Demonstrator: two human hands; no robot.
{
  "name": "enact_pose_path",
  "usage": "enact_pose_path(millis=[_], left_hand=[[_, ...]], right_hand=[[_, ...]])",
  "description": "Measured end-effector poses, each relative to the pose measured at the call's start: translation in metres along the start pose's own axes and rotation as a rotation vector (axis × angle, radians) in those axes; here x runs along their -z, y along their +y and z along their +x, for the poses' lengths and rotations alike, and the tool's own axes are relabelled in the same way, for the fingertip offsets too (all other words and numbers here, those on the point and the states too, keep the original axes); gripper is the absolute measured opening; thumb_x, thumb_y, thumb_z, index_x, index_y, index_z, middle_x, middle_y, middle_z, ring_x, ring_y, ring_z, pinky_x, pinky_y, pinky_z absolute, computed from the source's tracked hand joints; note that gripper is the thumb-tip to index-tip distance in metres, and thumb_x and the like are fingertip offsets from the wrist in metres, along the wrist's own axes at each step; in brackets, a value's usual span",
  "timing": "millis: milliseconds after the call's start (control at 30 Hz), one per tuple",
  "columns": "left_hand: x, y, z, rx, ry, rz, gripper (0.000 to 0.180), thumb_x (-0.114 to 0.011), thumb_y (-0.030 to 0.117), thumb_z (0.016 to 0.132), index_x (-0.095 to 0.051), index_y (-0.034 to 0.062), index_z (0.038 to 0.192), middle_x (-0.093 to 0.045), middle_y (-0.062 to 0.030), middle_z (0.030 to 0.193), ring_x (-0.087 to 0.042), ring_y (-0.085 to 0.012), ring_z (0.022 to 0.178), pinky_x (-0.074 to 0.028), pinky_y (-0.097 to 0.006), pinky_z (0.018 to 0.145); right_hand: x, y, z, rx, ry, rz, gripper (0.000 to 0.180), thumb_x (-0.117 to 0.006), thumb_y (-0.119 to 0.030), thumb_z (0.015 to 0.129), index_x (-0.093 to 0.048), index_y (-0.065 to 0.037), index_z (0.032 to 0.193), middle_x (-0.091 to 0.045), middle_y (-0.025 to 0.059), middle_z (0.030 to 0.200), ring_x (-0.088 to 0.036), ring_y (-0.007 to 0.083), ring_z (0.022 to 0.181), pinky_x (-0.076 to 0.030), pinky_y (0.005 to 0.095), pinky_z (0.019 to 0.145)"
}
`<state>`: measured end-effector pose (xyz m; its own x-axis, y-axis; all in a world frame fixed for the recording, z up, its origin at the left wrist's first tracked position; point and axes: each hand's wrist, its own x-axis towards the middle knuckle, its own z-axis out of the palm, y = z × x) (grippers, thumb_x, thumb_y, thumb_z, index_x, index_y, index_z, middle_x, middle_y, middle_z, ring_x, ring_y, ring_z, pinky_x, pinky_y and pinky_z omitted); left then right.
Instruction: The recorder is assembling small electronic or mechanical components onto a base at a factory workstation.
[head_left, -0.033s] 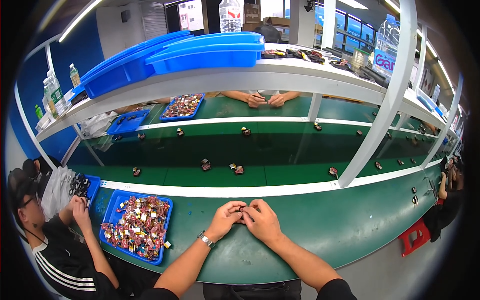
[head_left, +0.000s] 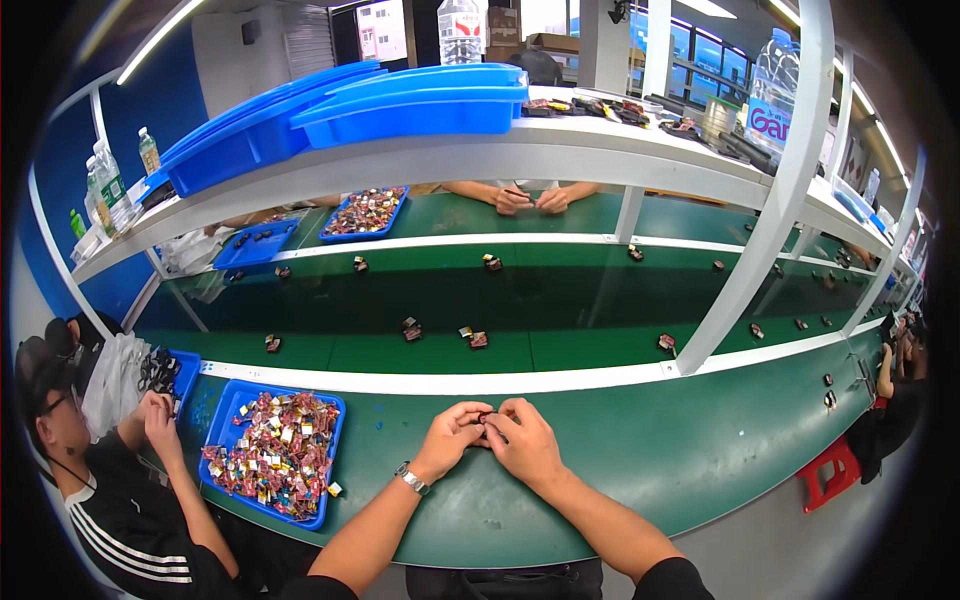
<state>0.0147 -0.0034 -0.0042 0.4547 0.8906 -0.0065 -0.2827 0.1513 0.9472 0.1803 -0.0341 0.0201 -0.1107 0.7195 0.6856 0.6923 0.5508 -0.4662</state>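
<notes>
Above the green work surface [head_left: 620,440], my left hand [head_left: 450,440] and my right hand [head_left: 526,442] meet with bent fingers. Pinched between their fingertips is a small dark part [head_left: 486,417], mostly covered, so its exact kind cannot be made out. A watch with a metal band is on my left wrist. To the left of my hands stands a blue tray [head_left: 335,425] heaped with small red circuit-board pieces [head_left: 285,450] bearing white and yellow bits.
Beyond a white rail [head_left: 450,381], a dark green belt [head_left: 560,345] carries scattered small assemblies [head_left: 478,340]. A white post [head_left: 750,230] rises at the right, under a shelf holding blue trays [head_left: 410,105]. A co-worker [head_left: 130,480] sits at left; another person's hands [head_left: 530,200] work across.
</notes>
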Motion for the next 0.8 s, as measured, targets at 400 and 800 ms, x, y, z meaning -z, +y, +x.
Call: enact_pose_path(millis=[400,800], left_hand=[[-0.001,-0.003,0.0,0.012,0.024,-0.024,0.031,-0.049,-0.002,0.096,-0.052,-0.0026,0.127,-0.063,-0.0113,0.119,-0.064,-0.0164,0.103,-0.056,-0.031,0.086],[0.006,0.0,0.003,0.006,0.0,-0.163,0.041,-0.053,0.006,0.098,-0.046,-0.0014,0.137,-0.059,-0.0129,0.13,-0.061,-0.0191,0.113,-0.053,-0.034,0.094]], right_hand=[[0.002,0.006,0.0,0.051,-0.021,-0.003,0.019,-0.077,-0.008,0.074,-0.07,-0.007,0.092,-0.063,0.008,0.101,-0.065,0.0217,0.079,-0.056,0.0327,0.068],[-0.015,0.016,0.008,0.085,-0.045,-0.02,0.032,-0.075,-0.009,0.074,-0.066,-0.004,0.104,-0.063,0.0121,0.113,-0.065,0.0283,0.093,-0.056,0.0376,0.079]])
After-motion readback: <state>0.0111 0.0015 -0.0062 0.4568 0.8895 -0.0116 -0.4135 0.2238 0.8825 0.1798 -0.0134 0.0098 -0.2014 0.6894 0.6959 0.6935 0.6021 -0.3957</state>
